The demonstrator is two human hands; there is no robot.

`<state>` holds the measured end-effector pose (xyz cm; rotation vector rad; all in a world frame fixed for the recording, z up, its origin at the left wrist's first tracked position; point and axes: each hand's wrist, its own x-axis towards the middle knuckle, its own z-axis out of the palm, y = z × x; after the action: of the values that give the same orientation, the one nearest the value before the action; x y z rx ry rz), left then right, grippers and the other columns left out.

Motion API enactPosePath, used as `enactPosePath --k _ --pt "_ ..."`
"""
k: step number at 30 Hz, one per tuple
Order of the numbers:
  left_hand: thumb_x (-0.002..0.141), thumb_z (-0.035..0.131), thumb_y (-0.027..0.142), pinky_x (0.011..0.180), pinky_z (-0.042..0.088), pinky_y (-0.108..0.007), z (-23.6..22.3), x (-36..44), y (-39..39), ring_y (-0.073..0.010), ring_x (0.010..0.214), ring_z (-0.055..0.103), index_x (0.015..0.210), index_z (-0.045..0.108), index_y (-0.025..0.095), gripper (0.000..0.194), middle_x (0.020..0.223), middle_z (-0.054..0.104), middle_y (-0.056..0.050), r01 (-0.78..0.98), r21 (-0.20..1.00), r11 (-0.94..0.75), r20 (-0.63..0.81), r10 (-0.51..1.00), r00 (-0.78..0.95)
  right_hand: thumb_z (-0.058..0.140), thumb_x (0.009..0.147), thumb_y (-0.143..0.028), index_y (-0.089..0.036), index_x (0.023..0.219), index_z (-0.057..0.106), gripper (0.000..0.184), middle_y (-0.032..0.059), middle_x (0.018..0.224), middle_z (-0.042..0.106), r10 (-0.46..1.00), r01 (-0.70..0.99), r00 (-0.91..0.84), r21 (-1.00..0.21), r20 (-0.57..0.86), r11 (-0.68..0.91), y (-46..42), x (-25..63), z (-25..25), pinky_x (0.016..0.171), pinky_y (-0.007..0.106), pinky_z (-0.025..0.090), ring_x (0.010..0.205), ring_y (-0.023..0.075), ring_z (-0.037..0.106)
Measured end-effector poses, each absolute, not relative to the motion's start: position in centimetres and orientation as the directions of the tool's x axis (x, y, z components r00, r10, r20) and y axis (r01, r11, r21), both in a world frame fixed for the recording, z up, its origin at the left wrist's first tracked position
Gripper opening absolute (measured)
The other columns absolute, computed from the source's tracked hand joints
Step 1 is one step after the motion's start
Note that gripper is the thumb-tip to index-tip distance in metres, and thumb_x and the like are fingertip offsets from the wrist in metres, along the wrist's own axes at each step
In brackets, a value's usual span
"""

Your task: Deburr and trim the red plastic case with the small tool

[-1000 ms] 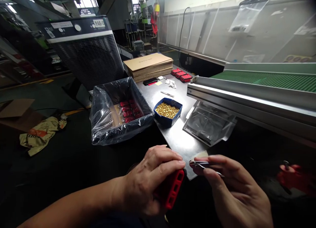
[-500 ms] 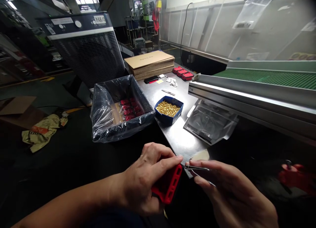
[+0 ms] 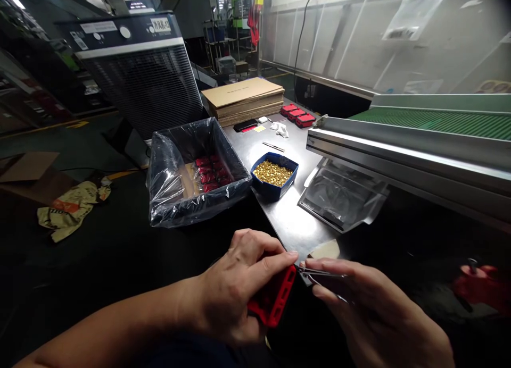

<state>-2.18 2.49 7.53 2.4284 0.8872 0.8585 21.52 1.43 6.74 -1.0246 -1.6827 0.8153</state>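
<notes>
My left hand (image 3: pixel 235 291) is wrapped round a red plastic part (image 3: pixel 278 299) with a row of slots along its edge; much of the part is hidden under the palm. The left thumb and index finger come together at its upper corner. Between the thumb and fingers of my right hand (image 3: pixel 375 304) is a small silver nail clipper (image 3: pixel 321 273), its jaw end right by that corner. Whether the jaws touch the part I cannot tell. Beyond the hands, a blue bin (image 3: pixel 266 190) of small brass-coloured pieces (image 3: pixel 273 173) stands on the metal table (image 3: pixel 295 219).
Left of the table is a plastic-lined crate (image 3: pixel 199 203) with red parts inside. Stacked cardboard (image 3: pixel 243 99), several red-and-black parts (image 3: pixel 297 115) and tweezers (image 3: pixel 273 146) lie farther back. A green conveyor (image 3: pixel 431 124) runs along the right, above a clear-lined tray (image 3: pixel 343 195).
Both hands keep nearly the same grip and place. The nail clipper is tilted slightly differently, its handle end a little farther right. The camera view has shifted a little.
</notes>
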Motion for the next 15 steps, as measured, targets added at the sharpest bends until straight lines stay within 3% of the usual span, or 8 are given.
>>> enactPosePath --k 5,10,15 --pt "0.070 0.074 0.023 0.103 0.046 -0.049 7.3 -2.2 2.5 -0.0314 0.117 0.050 0.147 0.041 0.009 0.084 0.126 0.050 -0.017 0.408 0.585 -0.701 0.391 0.684 0.616 0.070 0.091 -0.019 -0.028 0.117 0.065 0.028 -0.0019 0.105 0.077 0.833 0.364 -0.336 -0.755 0.440 0.546 1.9 22.2 5.9 0.086 0.011 0.060 0.092 0.0125 0.076" --pt "0.070 0.075 0.022 0.105 0.046 -0.048 7.2 -2.2 2.5 -0.0305 0.118 0.049 0.146 0.044 0.010 0.083 0.126 0.050 -0.016 0.406 0.623 -0.668 0.372 0.710 0.598 0.069 0.091 -0.017 -0.027 0.109 0.068 0.020 -0.0009 0.103 0.077 0.905 0.292 -0.066 -0.859 0.420 0.420 1.3 20.8 6.3 0.090 0.012 0.058 0.091 0.0117 0.075" --pt "0.068 0.074 0.020 0.104 0.047 -0.048 7.2 -2.2 2.5 -0.0306 0.118 0.049 0.147 0.043 0.013 0.085 0.127 0.050 -0.016 0.392 0.639 -0.662 0.388 0.718 0.578 0.068 0.091 -0.016 -0.025 0.108 0.069 0.019 0.0014 0.102 0.078 0.915 0.220 -0.085 -0.888 0.394 0.403 1.1 20.4 7.1 0.084 0.012 0.061 0.089 0.0147 0.076"
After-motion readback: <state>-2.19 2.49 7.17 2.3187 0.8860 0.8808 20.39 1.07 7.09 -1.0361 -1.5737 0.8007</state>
